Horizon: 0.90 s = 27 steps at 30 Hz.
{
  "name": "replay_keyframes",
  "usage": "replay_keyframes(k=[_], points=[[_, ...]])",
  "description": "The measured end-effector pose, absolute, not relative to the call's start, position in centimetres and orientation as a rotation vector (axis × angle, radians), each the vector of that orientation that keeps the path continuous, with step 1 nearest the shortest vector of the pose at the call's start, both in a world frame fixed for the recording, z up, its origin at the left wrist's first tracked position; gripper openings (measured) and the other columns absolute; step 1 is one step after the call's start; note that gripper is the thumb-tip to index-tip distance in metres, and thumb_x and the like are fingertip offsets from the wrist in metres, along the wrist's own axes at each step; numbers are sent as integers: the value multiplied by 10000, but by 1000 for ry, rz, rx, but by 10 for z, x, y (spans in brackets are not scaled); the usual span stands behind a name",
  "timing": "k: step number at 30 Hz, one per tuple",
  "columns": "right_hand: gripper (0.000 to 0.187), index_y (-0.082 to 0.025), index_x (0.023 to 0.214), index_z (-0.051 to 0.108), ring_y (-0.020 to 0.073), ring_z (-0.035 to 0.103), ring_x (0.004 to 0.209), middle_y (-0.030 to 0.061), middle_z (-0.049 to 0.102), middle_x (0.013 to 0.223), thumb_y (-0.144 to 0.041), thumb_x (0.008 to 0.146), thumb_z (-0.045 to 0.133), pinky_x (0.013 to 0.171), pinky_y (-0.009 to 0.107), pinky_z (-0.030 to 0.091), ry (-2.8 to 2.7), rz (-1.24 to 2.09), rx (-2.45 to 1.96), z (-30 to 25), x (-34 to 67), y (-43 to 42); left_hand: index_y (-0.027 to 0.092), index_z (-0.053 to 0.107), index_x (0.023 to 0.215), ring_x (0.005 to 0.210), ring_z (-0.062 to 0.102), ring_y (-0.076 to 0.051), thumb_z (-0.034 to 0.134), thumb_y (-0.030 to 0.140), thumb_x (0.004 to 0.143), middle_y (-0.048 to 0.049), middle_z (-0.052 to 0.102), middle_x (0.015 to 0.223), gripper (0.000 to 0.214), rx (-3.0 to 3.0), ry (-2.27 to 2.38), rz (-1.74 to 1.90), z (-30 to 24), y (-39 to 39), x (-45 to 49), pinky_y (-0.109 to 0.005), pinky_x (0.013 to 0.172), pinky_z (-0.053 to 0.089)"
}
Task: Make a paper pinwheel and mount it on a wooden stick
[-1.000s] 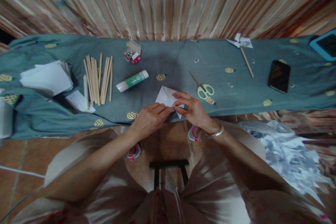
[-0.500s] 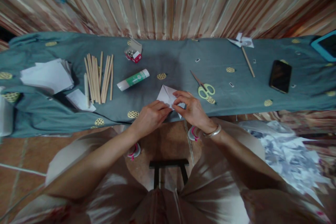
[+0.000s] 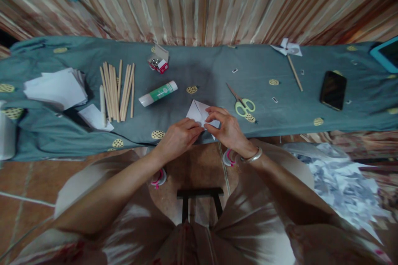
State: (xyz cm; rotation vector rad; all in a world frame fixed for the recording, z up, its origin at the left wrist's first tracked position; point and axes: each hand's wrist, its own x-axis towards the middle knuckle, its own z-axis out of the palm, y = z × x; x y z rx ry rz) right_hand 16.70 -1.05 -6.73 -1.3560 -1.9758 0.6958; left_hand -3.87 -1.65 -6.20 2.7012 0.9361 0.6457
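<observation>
A small white folded paper lies near the front edge of the grey-green tablecloth. My left hand presses its fingertips on the paper's near left edge, fingers curled. My right hand, with a silver bangle at the wrist, pinches the paper's right side between thumb and fingers. The two hands meet over the paper and hide its near part.
Yellow-handled scissors lie just right of my hands. A glue stick, several wooden sticks, a small box of pins and a paper stack lie left. A paper pinwheel and phone lie right. Paper scraps cover the floor.
My hands and the paper have hardly moved; the right fingers shifted slightly on the fold. The view drifted a little.
</observation>
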Motion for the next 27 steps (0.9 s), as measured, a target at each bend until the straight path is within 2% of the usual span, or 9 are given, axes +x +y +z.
replay_keyframes(k=[14,19,27], points=[[26,-212,812,652,270,634,1160,124,697,1181,-213,814,678,1013,465,472,-1981,705,-1317,-65,169,-10,130,704,1026,894,669,-185,495,196,987,-84,712,929,223,2705,960,663,-64,-17,-38,-302,802,578],[96,-221,873,659,283,591,1245,124,657,1279,-231,794,712,1043,483,461,-2059,749,-1272,-61,176,-11,128,704,1006,870,675,-189,495,196,985,-82,716,927,221,2723,956,690,-62,-17,-37,-298,773,578],[105,-196,924,668,296,571,1273,153,636,1304,-240,835,702,1063,502,448,-2125,729,-1241,-63,178,-13,132,706,995,871,679,-190,520,174,968,-78,722,930,192,2712,969,672,-62,-17,-37,-300,782,580]])
